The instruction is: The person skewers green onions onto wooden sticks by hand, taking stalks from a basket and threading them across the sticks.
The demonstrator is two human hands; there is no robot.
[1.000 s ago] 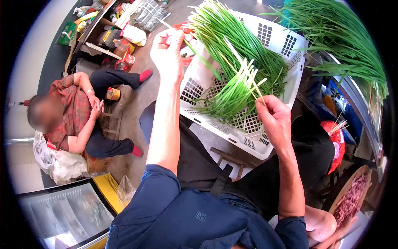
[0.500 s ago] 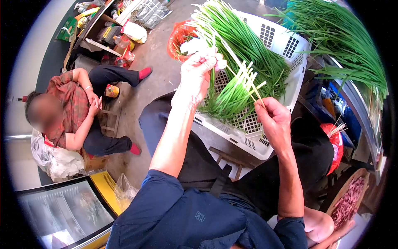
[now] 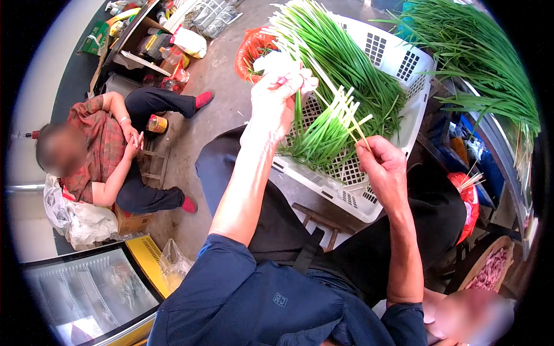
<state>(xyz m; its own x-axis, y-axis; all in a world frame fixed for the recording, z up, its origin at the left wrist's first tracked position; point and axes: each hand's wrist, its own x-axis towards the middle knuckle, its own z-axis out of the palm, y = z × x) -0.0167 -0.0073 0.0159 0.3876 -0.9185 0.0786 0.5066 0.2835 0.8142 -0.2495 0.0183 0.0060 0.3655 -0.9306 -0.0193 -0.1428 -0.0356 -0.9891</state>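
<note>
My left hand is closed in a pinch on a green stalk at the near left side of a white plastic crate. Pinched in my right hand is a thin wooden skewer, which runs up into pale stalk ends. Those ends belong to a small bunch of green stalks lying over the crate's perforated floor. Behind it a thick bundle of long green stalks fills the crate's far part.
A red bag with green scraps stands left of the crate. More long greens lie at upper right. A seated person is at left; another person's arm and blurred head are at lower right, near a basket of reddish pieces.
My left hand has moved right and down from the upper left to the crate's side, uncovering the red bag. At lower right, the other person's head has come into view. My right hand stays nearly still.
</note>
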